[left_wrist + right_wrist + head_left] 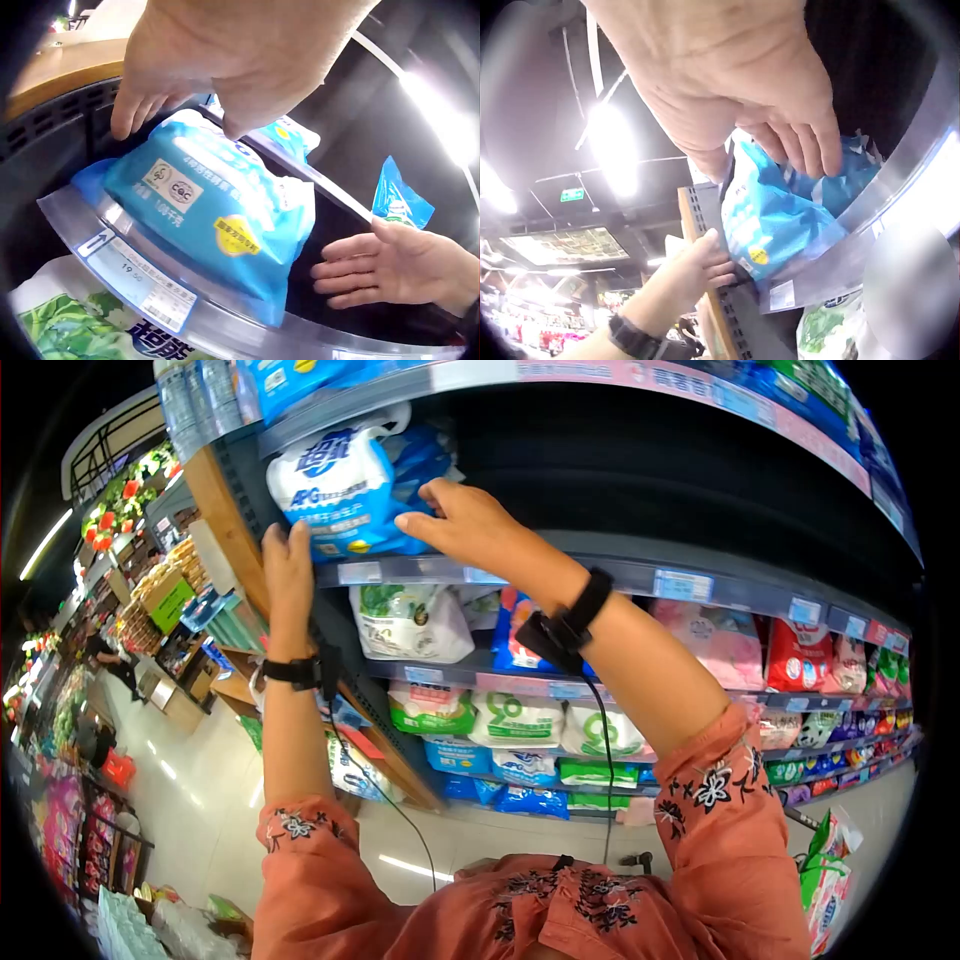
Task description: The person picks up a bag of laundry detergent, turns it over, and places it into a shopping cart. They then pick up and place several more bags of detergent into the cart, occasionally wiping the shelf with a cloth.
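Note:
A blue and white detergent bag stands at the left end of a shelf, with more blue packaging behind it. My left hand is at the bag's left side; in the left wrist view that hand has its fingers extended by the bag's top. On the bag's right side is my right hand, fingers slightly bent and apart; the right wrist view shows this hand over the bag. Whether either hand touches the bag, I cannot tell.
Price labels line the shelf edge. Lower shelves hold white, green, pink and red bags. A wooden post stands left of the shelf, beside an aisle. Cables hang from both wrists.

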